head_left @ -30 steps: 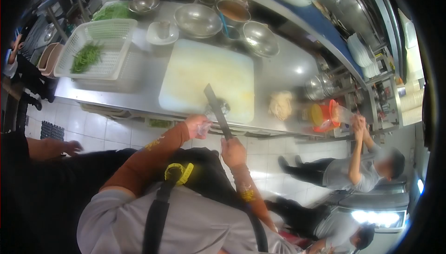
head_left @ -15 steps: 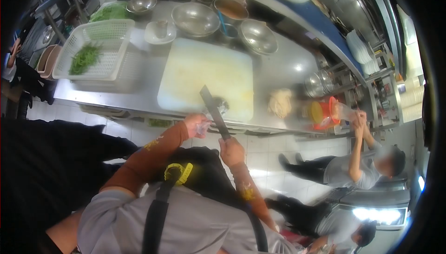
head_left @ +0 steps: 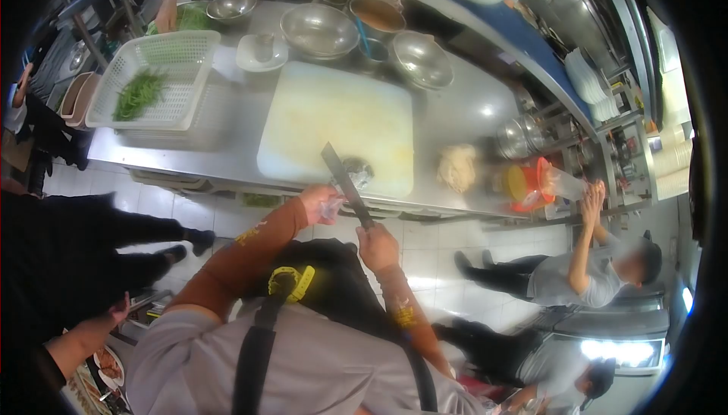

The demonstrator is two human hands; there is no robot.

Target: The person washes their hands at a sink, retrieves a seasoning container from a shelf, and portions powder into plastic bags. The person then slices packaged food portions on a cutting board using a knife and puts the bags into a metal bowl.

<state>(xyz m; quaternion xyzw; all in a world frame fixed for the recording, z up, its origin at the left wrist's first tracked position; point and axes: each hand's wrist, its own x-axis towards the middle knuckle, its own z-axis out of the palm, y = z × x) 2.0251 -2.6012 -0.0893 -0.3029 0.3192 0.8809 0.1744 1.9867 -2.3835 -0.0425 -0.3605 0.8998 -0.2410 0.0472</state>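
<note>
My right hand is closed around the handle of a long knife, whose dark blade slants up and left over the near edge of the white cutting board. A clear plastic bag is gripped in my left hand, just left of the blade. Behind the blade, at the board's near edge, lies a dark clump in shiny clear wrapping. The blade partly covers it, and I cannot make out what is inside.
A white basket with cut greens stands left of the board. Metal bowls line the back. At right are a pale bundle and a red container, near a co-worker's hands. Another person's hand touches greens behind the basket.
The knife tip has dipped slightly and shifted left. A person's hand has appeared over the greens at the back left. The dark-clothed person at left has moved away, and their hand now shows.
</note>
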